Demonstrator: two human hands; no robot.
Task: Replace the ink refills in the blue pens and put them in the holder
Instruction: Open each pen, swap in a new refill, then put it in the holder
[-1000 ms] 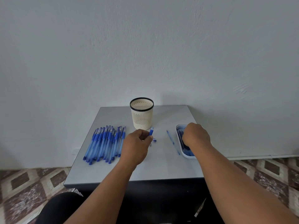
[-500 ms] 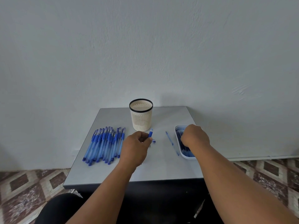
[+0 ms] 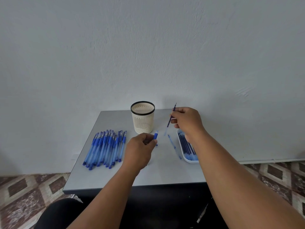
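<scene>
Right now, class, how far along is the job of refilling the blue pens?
Done: nothing; no pens show in the cream slotted holder. In hand: the left hand grips a blue pen barrel; the right hand pinches a thin dark refill. Left: the row of blue capped pens on the grey table.

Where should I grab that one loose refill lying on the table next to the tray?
Pinch the loose refill around its middle with thumb and finger, coming straight down from above. It is thin and lies flat on the table, so only its two long sides can be gripped. The tray is close on its right.
</scene>
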